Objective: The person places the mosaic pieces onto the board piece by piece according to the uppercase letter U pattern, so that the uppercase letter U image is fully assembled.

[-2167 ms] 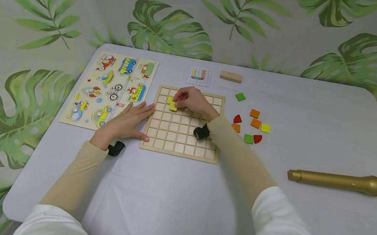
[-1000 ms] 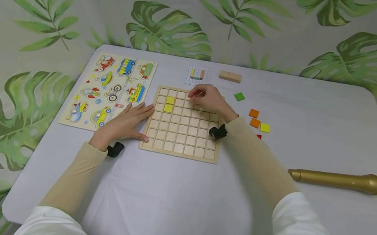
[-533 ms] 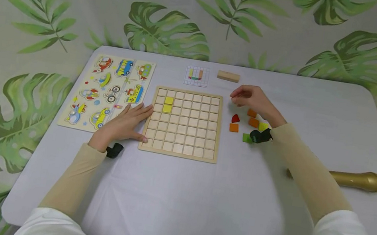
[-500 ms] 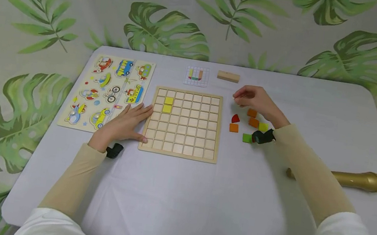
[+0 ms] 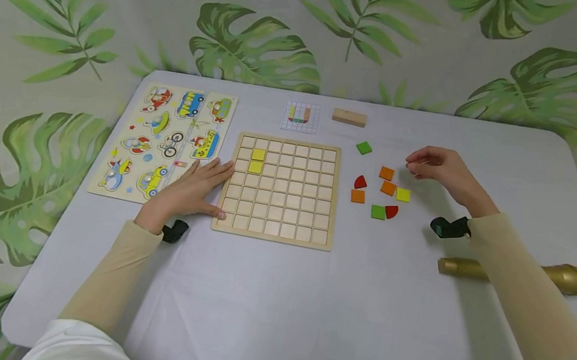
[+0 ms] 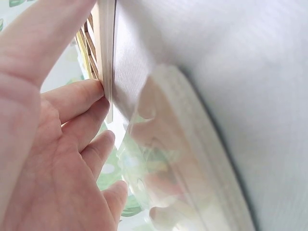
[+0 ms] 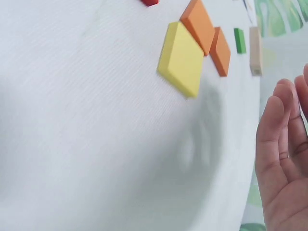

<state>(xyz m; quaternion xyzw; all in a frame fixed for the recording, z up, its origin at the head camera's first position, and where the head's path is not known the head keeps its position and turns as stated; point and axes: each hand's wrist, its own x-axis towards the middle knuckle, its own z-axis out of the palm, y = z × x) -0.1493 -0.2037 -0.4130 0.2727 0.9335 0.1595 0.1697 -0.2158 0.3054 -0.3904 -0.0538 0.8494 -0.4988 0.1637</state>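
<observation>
With the board (image 5: pixel 275 212) steadied by the left hand (image 5: pixel 193 188) spread against its left edge, the right hand (image 5: pixel 447 170), apparently empty and loosely curled right of the board, would best pinch the loose yellow tile (image 5: pixel 402 195) there by opposite edges.

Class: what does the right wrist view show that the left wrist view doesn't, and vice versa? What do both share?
Right wrist only: right hand, loose yellow tile, two orange tiles, green tile, wooden block, a bit of a red piece.
Left wrist only: left hand touching the grid board, and the puzzle.
Both: white table, leafy backdrop.
</observation>
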